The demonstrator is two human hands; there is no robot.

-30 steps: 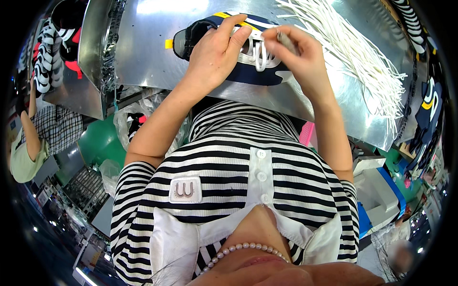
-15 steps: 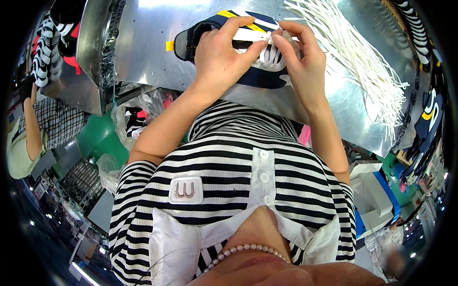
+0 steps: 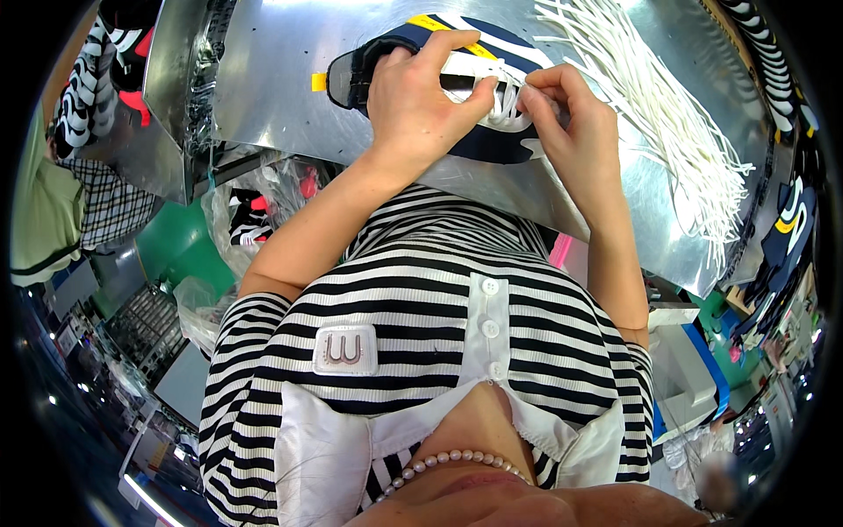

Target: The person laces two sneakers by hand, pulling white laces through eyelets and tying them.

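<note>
– What is the surface (image 3: 272, 101) made of?
– It looks like metal, smooth and quite glossy.
– And the shoe (image 3: 492, 145)?
– Its dark side looks like matt cloth. The loose laces (image 3: 680, 132) also seem matt cloth; the bag (image 3: 217, 215) is thin, shiny plastic.

Navy-and-white shoe (image 3: 467, 65), held under left grip (image 3: 414, 110); white lacing (image 3: 507, 98) at fingertips of right grip (image 3: 575, 123). White lace bundle (image 3: 654, 114), right of both grips, on metal tabletop (image 3: 272, 79).

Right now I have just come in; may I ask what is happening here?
A person's left hand holds a dark blue shoe on a metal table. The right hand is at its white lacing; whether it grips this is unclear. Loose laces lie to the right.
</note>
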